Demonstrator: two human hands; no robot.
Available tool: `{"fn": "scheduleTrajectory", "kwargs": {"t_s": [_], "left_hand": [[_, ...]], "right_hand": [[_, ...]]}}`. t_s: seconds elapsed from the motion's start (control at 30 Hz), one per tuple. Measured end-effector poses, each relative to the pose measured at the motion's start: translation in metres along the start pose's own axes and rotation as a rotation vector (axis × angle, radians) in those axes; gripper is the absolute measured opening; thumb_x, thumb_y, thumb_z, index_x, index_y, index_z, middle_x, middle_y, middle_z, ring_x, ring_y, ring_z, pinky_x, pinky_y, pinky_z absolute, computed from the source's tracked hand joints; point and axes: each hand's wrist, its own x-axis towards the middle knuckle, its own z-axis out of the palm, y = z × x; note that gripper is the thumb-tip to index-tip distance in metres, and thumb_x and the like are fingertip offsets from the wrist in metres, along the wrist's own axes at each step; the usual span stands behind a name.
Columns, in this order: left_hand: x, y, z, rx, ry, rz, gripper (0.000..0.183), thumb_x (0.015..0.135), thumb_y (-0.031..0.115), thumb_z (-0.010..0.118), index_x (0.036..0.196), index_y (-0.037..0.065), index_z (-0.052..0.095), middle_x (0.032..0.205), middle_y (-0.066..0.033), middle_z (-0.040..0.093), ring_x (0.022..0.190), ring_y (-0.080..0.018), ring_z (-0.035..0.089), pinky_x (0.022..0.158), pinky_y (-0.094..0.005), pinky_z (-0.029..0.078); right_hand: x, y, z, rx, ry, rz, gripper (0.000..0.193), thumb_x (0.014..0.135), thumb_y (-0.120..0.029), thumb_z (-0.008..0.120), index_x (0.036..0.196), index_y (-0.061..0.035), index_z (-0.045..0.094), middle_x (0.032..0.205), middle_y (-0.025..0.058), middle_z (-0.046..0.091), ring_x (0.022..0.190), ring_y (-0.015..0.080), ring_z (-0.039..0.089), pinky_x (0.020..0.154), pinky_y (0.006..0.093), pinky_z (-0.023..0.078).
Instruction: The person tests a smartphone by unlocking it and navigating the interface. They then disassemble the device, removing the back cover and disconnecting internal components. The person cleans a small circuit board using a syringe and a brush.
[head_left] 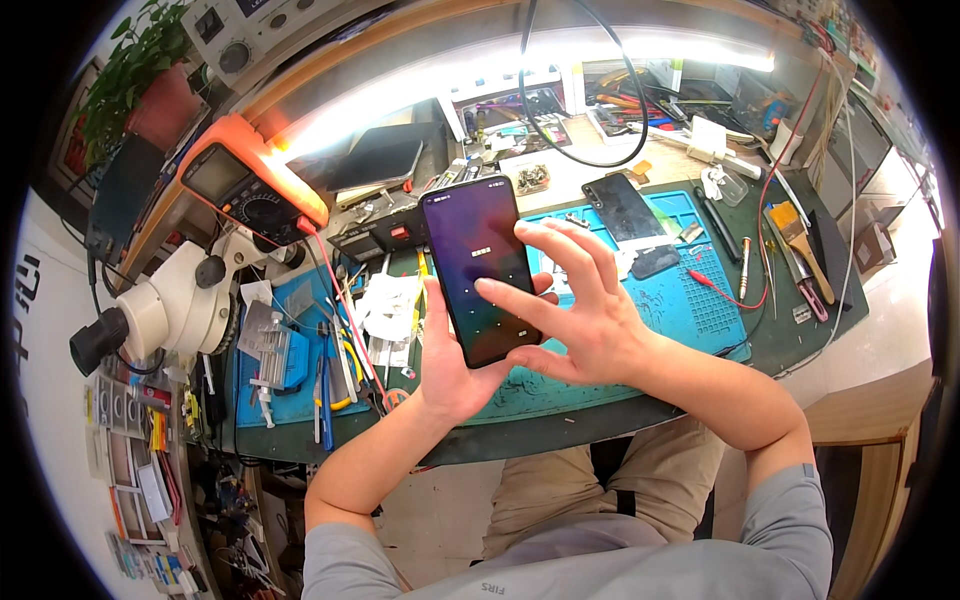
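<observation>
Holding a phone (472,262) upright over the bench, left hand (452,375) clamped on its lower part: thumb along the left edge, palm beneath the bottom corner, fingertips showing past the right edge. Screen lit, purple above, darker below, small bright marks across it. Right hand (605,335) free of any grip, fingers spread apart, index fingertip over the middle of the screen; cannot tell whether it touches the glass. Beneath the hands, a blue mat (685,325) on a dark green bench (800,315). Second phone (628,208) lies toward the mat's far edge, dark, beyond the right hand. Red probe (699,276) on the mat's right side, lead running up the right. Screwdriver (745,268) and brush (800,238) farther right. To the left, an orange multimeter (268,172) stands tilted, with a white microscope (183,305) nearer the wearer. Yellow-handled pliers (351,365) lie among tools on the left. Potted plant (125,85) at upper left; bright lamp (690,52) along the back; black cable (641,110) loops in front of it.
</observation>
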Motion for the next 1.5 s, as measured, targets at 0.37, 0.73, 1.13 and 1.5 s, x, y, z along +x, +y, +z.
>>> {"fn": "scheduleTrajectory", "kwargs": {"t_s": [0.37,0.73,1.13,1.5], "left_hand": [[0.0,0.003,0.004,0.008,0.06,0.015,0.082,0.099,0.075,0.019,0.152,0.015,0.04,0.147,-0.0121,0.051,0.137,-0.0308,0.049,0.112,-0.0519,0.041],[0.004,0.01,-0.007,-0.205,-0.013,0.083,0.081,0.102,0.071,0.018,0.149,0.01,0.044,0.143,-0.0139,0.054,0.129,-0.0331,0.055,0.11,-0.0546,0.042],[0.002,0.011,0.004,-0.163,0.057,0.07,0.077,0.102,0.07,0.017,0.149,0.014,0.044,0.144,-0.0148,0.054,0.13,-0.0329,0.054,0.111,-0.0568,0.042],[0.002,0.003,0.007,-0.104,0.07,0.023,0.083,0.101,0.073,0.016,0.153,0.013,0.04,0.145,-0.0164,0.053,0.132,-0.0354,0.053,0.11,-0.0522,0.041]], "right_hand": [[0.0,0.0,-0.002,-0.115,-0.13,0.014,0.058,0.079,-0.046,0.078,0.133,-0.025,0.067,0.154,0.0178,0.038,0.139,0.0386,0.034,0.112,0.0515,0.039],[-0.001,0.006,-0.003,-0.057,-0.049,-0.094,0.047,0.078,-0.043,0.078,0.115,-0.016,0.069,0.146,0.0129,0.049,0.13,0.0328,0.047,0.105,0.0484,0.043],[0.003,0.01,-0.009,-0.092,0.114,-0.093,0.05,0.081,-0.043,0.076,0.119,-0.0111,0.07,0.128,0.0115,0.059,0.112,0.031,0.054,0.093,0.044,0.046],[0.003,0.013,-0.008,-0.061,0.093,-0.017,0.063,0.078,-0.033,0.08,0.13,-0.0038,0.062,0.13,0.0139,0.059,0.113,0.0353,0.055,0.094,0.0457,0.047]]}}
